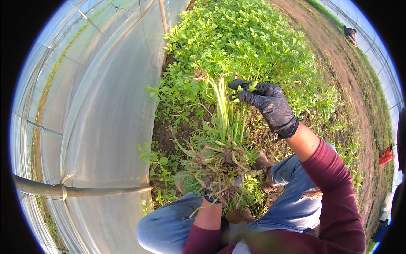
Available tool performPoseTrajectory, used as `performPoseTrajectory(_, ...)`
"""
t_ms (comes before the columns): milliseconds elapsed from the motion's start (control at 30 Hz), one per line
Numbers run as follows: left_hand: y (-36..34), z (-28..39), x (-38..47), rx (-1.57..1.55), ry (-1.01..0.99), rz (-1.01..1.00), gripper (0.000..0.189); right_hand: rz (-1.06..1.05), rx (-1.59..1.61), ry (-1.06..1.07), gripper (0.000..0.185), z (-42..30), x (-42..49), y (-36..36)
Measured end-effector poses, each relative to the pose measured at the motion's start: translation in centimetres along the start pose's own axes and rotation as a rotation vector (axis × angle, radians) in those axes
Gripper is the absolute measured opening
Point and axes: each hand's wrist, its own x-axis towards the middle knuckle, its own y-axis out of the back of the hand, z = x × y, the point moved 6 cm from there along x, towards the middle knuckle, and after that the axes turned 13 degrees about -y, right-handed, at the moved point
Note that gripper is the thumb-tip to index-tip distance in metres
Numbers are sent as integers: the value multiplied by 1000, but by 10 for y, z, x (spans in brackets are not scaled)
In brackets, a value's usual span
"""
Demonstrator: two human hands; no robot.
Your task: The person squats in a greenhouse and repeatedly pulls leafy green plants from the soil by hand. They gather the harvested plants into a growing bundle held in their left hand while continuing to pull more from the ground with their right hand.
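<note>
A bundle of leafy green plants with pale stems [223,108] and tangled roots lies before me, low over my lap. My right hand [266,103], in a black glove, is at the upper right of these stems, its thumb and fingers pinched around a small green leafy piece [252,87]. My left hand [212,190], in a dark glove, is under the bundle at the bottom, mostly hidden by roots and wilted leaves [222,165]; it appears to hold them. Some stems end in soil-covered roots [201,75] at the top.
A dense bed of leafy green plants [241,41] grows ahead. Plastic greenhouse sheeting [111,127] with a pole [104,191] borders the left. A dirt path [345,79] runs along the right, with a red bag [386,155] and another person [350,33] farther off. My bent knees flank the bundle.
</note>
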Motion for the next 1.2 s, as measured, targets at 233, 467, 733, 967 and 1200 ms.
performPoseTrajectory(233,2,-1,-2,311,-64,193,42,394,-927,532,51,-67,-9,17)
performPoseTrajectory(467,-37,-13,-5,-35,-25,13,56,-211,-1136,589,32,-23,-28,-48)
performPoseTrajectory(733,-68,-12,1,295,-79,19,53,65,-696,452,22,-46,-1,-17)
performPoseTrajectory(967,-48,-19,-3,628,-102,191,37,-13,-1644,373,74,9,-2,-53)
performPoseTrajectory(1200,-6,-21,-12,156,36,159,53,203,-1344,297,20,13,26,-16)
